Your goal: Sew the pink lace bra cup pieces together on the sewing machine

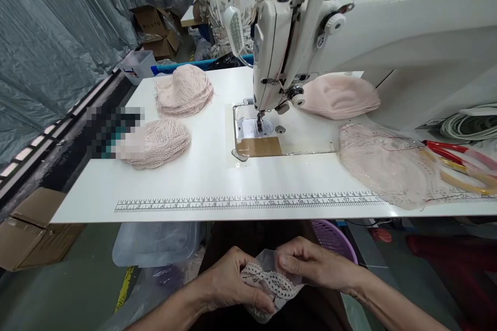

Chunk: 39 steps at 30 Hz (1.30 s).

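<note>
Below the table's front edge, over my lap, my left hand (232, 280) is closed on a pale lace fabric piece (276, 280). My right hand (310, 265) pinches the sheer upper part of the same piece between thumb and fingers. A scalloped, holed lace band runs across the fabric between the two hands. Part of the piece is hidden behind my fingers. Above them stands a white sewing machine (272, 51), its presser foot (260, 122) over the metal needle plate (248, 128). The white table (209, 181) has a printed ruler (248, 202) along its front.
Two stacks of pink lace cups (184, 90) (159, 144) lie left of the machine. Smooth pink cups (339, 95) sit under its arm. At right, red-handled scissors (446, 149) rest by a lace piece (384, 165). A purple basket (334, 240) stands below. A person (231, 0) sits beyond.
</note>
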Available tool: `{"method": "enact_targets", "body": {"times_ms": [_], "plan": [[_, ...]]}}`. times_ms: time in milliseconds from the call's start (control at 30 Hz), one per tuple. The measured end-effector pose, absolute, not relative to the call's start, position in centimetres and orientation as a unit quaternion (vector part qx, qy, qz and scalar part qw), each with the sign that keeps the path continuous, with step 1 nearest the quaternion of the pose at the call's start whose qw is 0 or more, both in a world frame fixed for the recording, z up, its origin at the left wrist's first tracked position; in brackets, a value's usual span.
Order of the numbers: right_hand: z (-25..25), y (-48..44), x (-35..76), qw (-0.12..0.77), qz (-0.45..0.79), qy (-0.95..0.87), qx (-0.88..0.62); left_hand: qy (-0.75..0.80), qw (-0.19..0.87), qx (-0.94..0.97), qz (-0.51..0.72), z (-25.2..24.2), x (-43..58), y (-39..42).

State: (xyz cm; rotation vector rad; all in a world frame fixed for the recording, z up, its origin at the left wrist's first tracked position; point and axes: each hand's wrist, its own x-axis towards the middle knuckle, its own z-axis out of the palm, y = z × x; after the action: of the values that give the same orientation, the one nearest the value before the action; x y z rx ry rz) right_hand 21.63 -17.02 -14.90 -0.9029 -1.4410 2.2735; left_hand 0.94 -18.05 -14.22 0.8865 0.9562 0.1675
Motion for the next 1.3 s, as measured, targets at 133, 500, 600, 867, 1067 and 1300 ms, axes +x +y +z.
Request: {"method": "enact_targets", "body": {"times_ms": [133,500,600,867,1067,1300], "plan": [[-15.1,-17.0,21.7,0.152,0.782,-0.513,-0.319,0.442,0.790,0.416,0.085,-14.3,0.9,-18.0],[-14.6,-17.0,21.9,0.128,0.778,-0.513,-0.340,0.446,0.784,0.424,0.077,-14.4,1.0,-17.9],[-14.5,-17.1,22.0,0.134,0.753,-0.534,-0.361,0.433,0.779,0.445,0.085,-14.6,1.1,-18.0],[-10.7,-18.6,22.3,0.167,0.547,-0.733,-0.367,0.341,0.318,0.811,0.353,-14.1,1.3,-18.3],[-10.4,-18.9,22.8,0.227,0.572,-0.697,-0.366,0.200,0.067,0.872,0.441,-13.3,1.3,-17.8],[-11.5,-18.6,20.7,0.235,0.542,-0.695,-0.410,0.158,0.005,0.875,0.458,-13.7,1.5,-17.7]]}}
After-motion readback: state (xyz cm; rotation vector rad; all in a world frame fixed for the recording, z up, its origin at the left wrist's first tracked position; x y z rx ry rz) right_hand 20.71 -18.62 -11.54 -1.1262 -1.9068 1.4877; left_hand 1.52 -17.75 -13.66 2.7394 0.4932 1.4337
